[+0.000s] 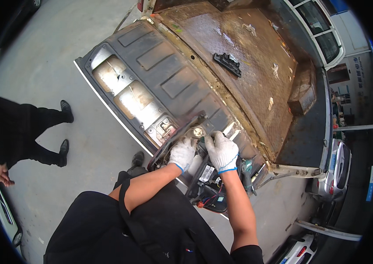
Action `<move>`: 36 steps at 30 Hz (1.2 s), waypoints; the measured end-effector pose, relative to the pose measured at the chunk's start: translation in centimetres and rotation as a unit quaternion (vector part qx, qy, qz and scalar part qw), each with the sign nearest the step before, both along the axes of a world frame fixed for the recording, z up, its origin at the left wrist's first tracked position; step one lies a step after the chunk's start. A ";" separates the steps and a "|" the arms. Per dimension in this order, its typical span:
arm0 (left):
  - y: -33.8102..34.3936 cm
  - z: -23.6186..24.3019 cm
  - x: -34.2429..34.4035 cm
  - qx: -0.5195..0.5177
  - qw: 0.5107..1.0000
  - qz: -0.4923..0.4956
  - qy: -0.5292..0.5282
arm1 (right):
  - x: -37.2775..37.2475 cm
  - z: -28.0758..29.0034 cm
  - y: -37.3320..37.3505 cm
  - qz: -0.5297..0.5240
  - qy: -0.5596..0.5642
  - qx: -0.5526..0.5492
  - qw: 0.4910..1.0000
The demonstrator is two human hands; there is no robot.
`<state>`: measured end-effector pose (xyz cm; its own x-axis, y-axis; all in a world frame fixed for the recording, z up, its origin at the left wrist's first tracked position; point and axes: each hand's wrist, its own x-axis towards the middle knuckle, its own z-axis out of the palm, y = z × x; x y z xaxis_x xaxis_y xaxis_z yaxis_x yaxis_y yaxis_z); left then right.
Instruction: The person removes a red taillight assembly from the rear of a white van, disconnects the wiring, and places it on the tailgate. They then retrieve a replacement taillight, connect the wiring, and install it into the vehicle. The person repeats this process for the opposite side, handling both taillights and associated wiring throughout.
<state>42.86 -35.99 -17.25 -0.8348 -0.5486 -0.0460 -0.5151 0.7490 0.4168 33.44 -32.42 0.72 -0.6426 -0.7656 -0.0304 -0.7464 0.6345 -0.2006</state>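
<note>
Both my hands wear white knit gloves with blue cuffs and work close together over the truck's lowered tailgate (164,70). My left hand (183,153) is closed at a dark curved housing (164,157), beside a round pale fitting (198,132). The fingers of my right hand (221,150) are pinched together just right of that fitting; what they hold is hidden. Below the hands lies a black lamp assembly (208,187) with a white label, red and blue wires and an orange piece. A teal power tool (247,169) rests at the right of my right wrist.
Past the tailgate, the rusty truck bed (257,57) holds a black plastic part (227,64) and scraps. Openings in the tailgate's inner panel (131,94) show bare metal. Another person (23,127) stands at the left. Parked cars (334,171) are at the right.
</note>
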 end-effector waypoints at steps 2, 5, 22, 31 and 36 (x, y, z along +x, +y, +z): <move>-0.3 0.0 0.2 -0.006 1.000 -0.019 -0.004 | -0.1 -0.1 0.3 0.016 0.011 -0.008 1.000; -0.2 0.1 0.3 -0.017 1.000 -0.024 -0.005 | -0.4 -0.7 0.7 0.044 0.030 -0.028 0.998; -0.2 0.7 0.4 -0.026 0.998 -0.049 -0.021 | -3.8 -1.2 -1.6 -0.027 0.003 0.011 1.000; -0.3 0.1 0.4 -0.044 0.996 -0.064 -0.033 | -2.1 0.8 -4.2 0.164 -0.007 0.127 0.978; -0.4 -0.3 0.4 -0.058 0.997 -0.050 -0.003 | -2.7 1.2 -4.4 0.283 0.016 0.119 0.951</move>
